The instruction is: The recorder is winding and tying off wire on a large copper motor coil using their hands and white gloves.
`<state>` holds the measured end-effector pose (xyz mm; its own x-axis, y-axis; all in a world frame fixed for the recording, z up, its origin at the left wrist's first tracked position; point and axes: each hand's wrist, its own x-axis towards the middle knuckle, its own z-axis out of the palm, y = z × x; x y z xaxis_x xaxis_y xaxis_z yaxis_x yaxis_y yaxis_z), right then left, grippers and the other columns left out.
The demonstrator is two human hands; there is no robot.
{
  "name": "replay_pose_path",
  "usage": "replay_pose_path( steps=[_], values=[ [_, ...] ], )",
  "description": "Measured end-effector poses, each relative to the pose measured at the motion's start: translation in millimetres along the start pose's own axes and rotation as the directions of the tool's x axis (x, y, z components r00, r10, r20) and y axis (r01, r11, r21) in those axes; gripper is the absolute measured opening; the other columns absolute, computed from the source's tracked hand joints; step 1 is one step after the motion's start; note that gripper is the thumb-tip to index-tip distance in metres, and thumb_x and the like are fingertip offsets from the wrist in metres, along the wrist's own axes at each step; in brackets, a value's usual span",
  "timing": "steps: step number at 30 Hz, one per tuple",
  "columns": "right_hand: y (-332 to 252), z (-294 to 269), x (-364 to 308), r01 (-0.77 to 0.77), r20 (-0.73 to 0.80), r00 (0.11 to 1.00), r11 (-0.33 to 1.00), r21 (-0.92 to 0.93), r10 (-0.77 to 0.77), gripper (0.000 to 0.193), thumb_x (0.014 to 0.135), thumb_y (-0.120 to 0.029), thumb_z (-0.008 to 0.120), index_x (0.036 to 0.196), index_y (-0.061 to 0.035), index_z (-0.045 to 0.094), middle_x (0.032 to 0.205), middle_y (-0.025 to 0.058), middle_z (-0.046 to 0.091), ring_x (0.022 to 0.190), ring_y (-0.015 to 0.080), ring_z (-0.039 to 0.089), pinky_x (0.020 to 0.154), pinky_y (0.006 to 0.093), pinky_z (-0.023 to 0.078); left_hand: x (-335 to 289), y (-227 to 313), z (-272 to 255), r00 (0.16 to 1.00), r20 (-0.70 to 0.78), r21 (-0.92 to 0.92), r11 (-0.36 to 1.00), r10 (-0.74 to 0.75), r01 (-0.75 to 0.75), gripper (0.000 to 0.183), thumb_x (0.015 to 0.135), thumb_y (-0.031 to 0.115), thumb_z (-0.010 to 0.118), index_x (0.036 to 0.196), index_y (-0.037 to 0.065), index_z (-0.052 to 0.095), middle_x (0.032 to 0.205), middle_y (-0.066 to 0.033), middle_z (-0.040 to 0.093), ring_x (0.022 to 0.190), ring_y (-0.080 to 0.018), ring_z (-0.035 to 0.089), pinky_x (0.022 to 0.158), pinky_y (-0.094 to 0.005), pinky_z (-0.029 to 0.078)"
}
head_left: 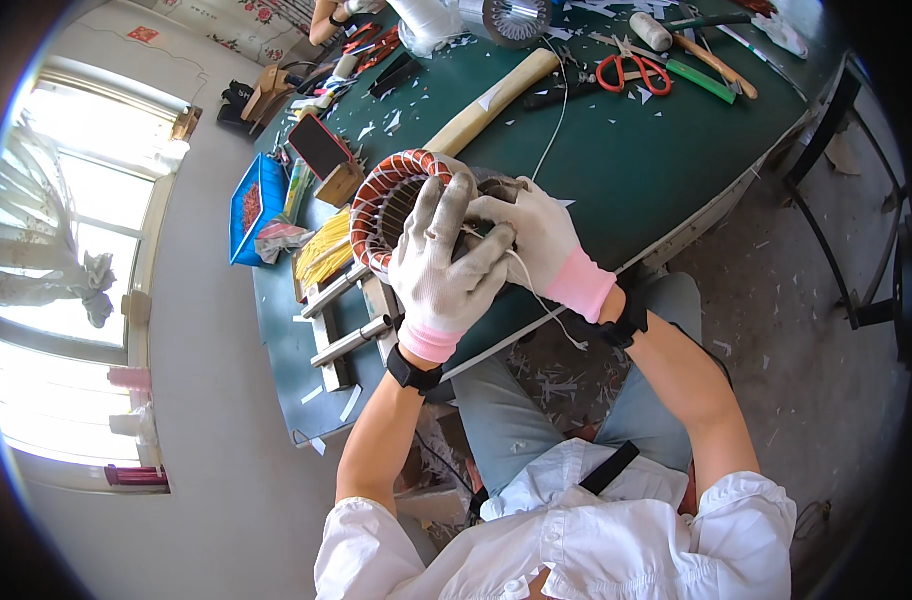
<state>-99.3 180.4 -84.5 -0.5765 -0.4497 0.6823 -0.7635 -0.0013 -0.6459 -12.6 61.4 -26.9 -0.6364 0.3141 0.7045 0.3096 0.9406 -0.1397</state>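
Note:
A motor stator (pixel 364 215) lies on its side in front of me, its orange-red copper winding end laced round with white cord. My left hand (pixel 441 265), in a white glove with a pink cuff and grey-stained fingers, grips its near side. Against the stator's right end, the fingers of my gloved right hand (pixel 541 240) are bent and pressed together where the white cord (pixel 529 280) comes out. That cord's loose end hangs past the table edge; another length runs up across the table. The fingertips of my right hand are partly hidden.
Metal bars (pixel 351 340) form a stand below the stator. On the green table (pixel 616 180) lie a wooden mallet handle (pixel 496 98), red scissors (pixel 636 76), a blue tray (pixel 244 225), yellow strips (pixel 324 245) and a phone (pixel 319 146). Another person's hand (pixel 324 20) shows at the far side.

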Motion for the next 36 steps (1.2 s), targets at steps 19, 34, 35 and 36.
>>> replay_pose_path(
  steps=[19,34,35,36],
  values=[
    [6,0,0,0.01,0.032,0.999,1.0,-0.027,-0.009,0.043,0.067,-0.01,0.072,0.107,-0.02,0.062,0.112,0.0105,0.061,0.101,0.0343,0.058,0.083,0.0439,0.05,0,2,1,1.0,0.029,0.026,1.0,-0.009,0.008,0.031,0.056,0.017,0.077,0.087,0.025,0.075,0.134,-0.0118,0.053,0.121,-0.0395,0.052,0.087,-0.0435,0.051],
    [-1,-6,1,0.012,0.025,1.0,0.996,-0.091,-0.01,0.037,0.073,-0.016,0.071,0.108,-0.0195,0.06,0.111,0.0112,0.061,0.103,0.0345,0.057,0.082,0.0459,0.049,2,3,-2,0.999,0.045,-0.01,1.0,-0.011,0.012,0.032,0.055,0.018,0.078,0.086,0.026,0.075,0.13,-0.0095,0.056,0.122,-0.0425,0.05,0.083,-0.0473,0.051],
    [-2,-7,1,0.017,0.026,1.0,0.996,-0.093,-0.015,0.037,0.073,-0.016,0.071,0.108,-0.0195,0.06,0.111,0.0112,0.061,0.103,0.0345,0.057,0.082,0.0459,0.049,2,4,-4,0.999,0.039,-0.021,1.0,-0.016,0.017,0.031,0.054,0.019,0.078,0.085,0.027,0.074,0.129,-0.0097,0.056,0.122,-0.0426,0.05,0.084,-0.0491,0.051],
    [-3,-8,2,0.011,0.034,0.999,0.996,-0.091,-0.008,0.034,0.074,-0.019,0.071,0.106,-0.0189,0.061,0.108,0.011,0.062,0.101,0.034,0.058,0.081,0.0454,0.05,1,6,-5,0.999,0.033,-0.018,1.0,-0.017,0.018,0.031,0.054,0.019,0.078,0.085,0.027,0.074,0.129,-0.0097,0.056,0.122,-0.0426,0.05,0.084,-0.0491,0.051]
  ],
)
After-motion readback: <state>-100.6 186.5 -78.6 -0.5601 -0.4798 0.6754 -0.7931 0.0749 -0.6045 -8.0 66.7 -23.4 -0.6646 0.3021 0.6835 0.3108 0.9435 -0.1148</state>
